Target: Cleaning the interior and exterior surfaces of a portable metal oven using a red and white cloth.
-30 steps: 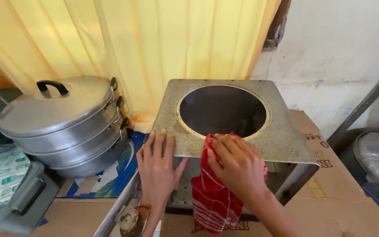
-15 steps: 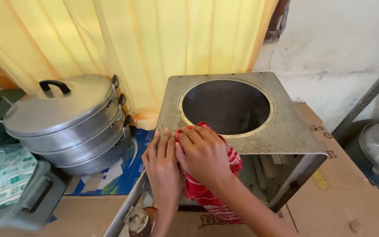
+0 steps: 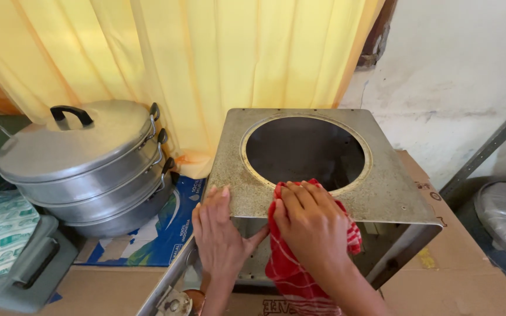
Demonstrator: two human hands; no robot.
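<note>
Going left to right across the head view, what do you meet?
Grey plastic case → stacked metal steamer pot with lid → left hand → right hand pressing a red striped cloth on the metal stove top with a round hole → cardboard.

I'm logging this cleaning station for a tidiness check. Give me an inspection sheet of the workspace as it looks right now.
Surface: metal stove top, speckled with grime, round hole in the middle.
Job's things: red checked cloth at the front edge.
Clutter: stacked steamer pot, blue bag, cardboard.
Grippers: right hand presses the cloth; left hand flat on the edge.
Cables: nothing seen.
Surroundings: yellow curtain, white wall.
</note>
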